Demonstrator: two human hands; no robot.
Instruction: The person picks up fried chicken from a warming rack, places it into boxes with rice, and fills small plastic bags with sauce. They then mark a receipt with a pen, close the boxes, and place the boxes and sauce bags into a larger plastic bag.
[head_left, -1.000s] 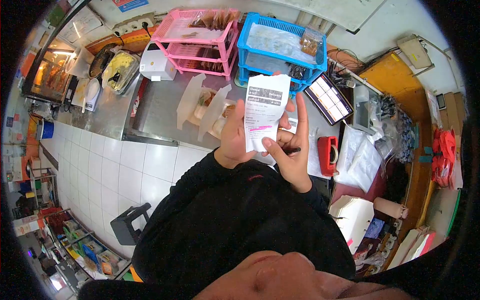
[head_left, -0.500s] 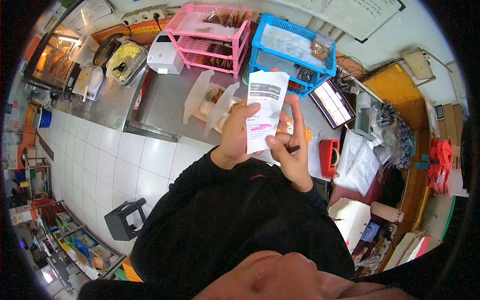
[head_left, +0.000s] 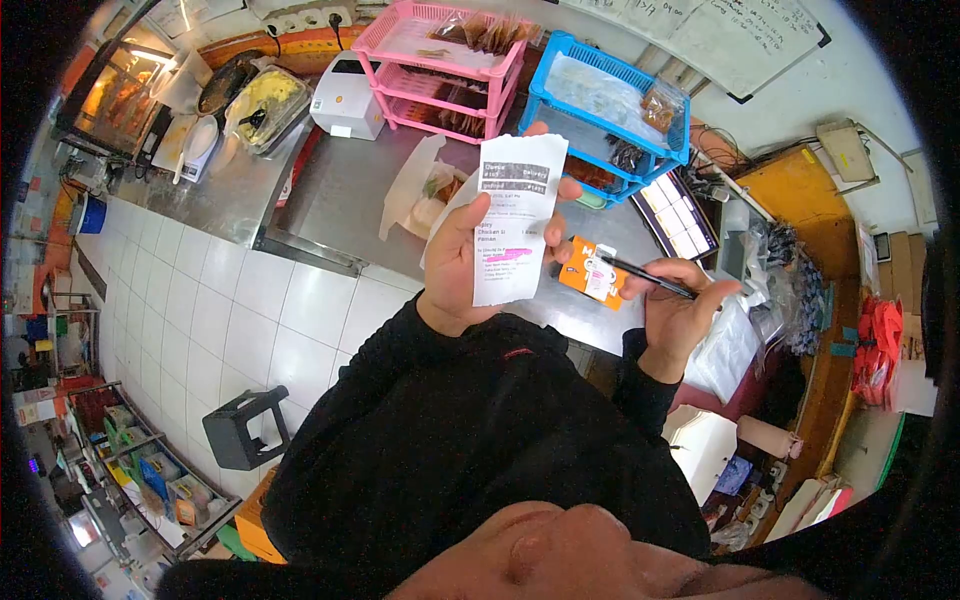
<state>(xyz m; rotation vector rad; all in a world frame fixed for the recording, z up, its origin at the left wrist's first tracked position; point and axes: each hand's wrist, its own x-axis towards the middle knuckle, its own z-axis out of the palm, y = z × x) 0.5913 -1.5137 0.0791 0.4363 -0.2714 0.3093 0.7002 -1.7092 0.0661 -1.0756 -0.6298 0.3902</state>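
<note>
My left hand is closed round a printed white receipt, held upright in front of my chest. A pink highlighter mark crosses some of its lower lines. To the right, my right hand grips a slim black pen, its tip pointing left towards the receipt. Behind that pen lies an orange packet with a white label, on the steel counter. Partly hidden behind the receipt and my left hand is an open pale food box with food inside.
Along the back of the steel counter stand a white label printer, a pink tiered rack and a blue one. A screen and plastic bags are at the right. A black stool stands on the tiled floor.
My right hand has moved off the receipt to the right, and the pen in it now shows at full length. The orange packet has come into clearer view. The camera view has shifted slightly.
</note>
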